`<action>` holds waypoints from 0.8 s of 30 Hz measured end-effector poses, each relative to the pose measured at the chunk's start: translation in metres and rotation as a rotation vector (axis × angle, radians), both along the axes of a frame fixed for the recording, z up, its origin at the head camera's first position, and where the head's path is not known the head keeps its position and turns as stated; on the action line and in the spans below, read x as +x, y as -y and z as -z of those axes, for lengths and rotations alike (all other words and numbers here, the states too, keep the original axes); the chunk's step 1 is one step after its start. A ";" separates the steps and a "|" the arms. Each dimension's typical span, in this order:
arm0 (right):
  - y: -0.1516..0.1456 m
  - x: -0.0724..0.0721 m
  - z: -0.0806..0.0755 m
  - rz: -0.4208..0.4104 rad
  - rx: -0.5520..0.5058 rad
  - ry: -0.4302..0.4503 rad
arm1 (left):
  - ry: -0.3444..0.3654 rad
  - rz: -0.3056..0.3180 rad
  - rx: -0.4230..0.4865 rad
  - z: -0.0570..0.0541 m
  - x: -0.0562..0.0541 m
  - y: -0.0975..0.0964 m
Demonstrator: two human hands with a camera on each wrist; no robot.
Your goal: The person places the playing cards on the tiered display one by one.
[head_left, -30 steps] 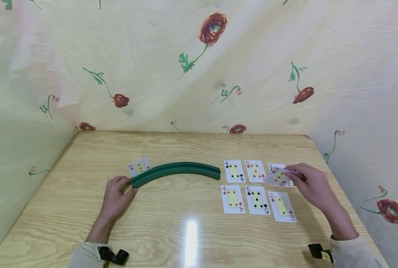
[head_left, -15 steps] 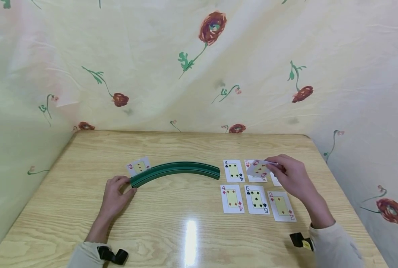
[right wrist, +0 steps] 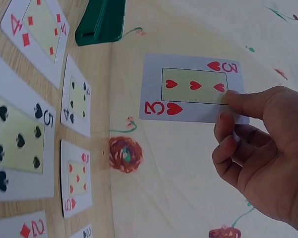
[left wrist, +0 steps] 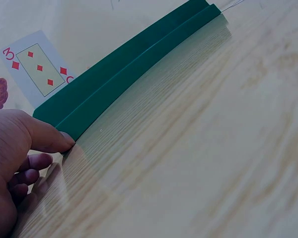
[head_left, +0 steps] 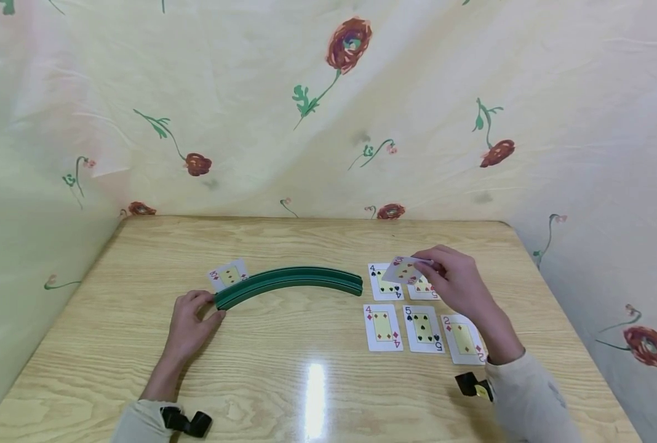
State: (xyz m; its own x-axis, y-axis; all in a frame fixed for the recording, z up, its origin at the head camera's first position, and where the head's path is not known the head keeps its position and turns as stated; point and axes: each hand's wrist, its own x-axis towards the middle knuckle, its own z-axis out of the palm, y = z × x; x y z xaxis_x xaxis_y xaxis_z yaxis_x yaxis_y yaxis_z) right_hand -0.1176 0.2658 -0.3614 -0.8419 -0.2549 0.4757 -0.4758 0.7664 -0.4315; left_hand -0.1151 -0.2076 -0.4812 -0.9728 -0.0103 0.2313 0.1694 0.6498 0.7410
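A curved green card holder (head_left: 295,278) lies on the table, a three of diamonds (left wrist: 39,64) standing in its slot near the left end. My left hand (head_left: 192,323) pinches that end, thumb in front. Above the far row of cards my right hand (head_left: 451,277) grips the three of hearts (right wrist: 193,94) by one short edge, between thumb and fingers. In the head view the held card (head_left: 400,271) partly covers the four of spades (head_left: 386,290) and the five of hearts (head_left: 425,289). My right hand hides the two of spades or clubs behind it.
Nearer me lie the four of diamonds (head_left: 382,328), five of spades (head_left: 424,329) and two of diamonds (head_left: 462,340), face up on the wooden table (head_left: 284,369). Flowered cloth (head_left: 251,123) rises behind the table and along both sides.
My right hand has carried the three of hearts leftward, from over the far row's right end to over the four of spades. My left hand and the card holder have stayed in place.
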 end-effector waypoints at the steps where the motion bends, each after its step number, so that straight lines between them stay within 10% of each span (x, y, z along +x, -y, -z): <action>1: 0.003 -0.001 0.000 -0.007 -0.003 0.005 | 0.002 0.000 0.001 0.000 0.000 0.000; 24: 0.061 -0.027 0.002 -0.137 -0.011 0.090 | 0.031 -0.002 0.004 0.001 -0.002 0.000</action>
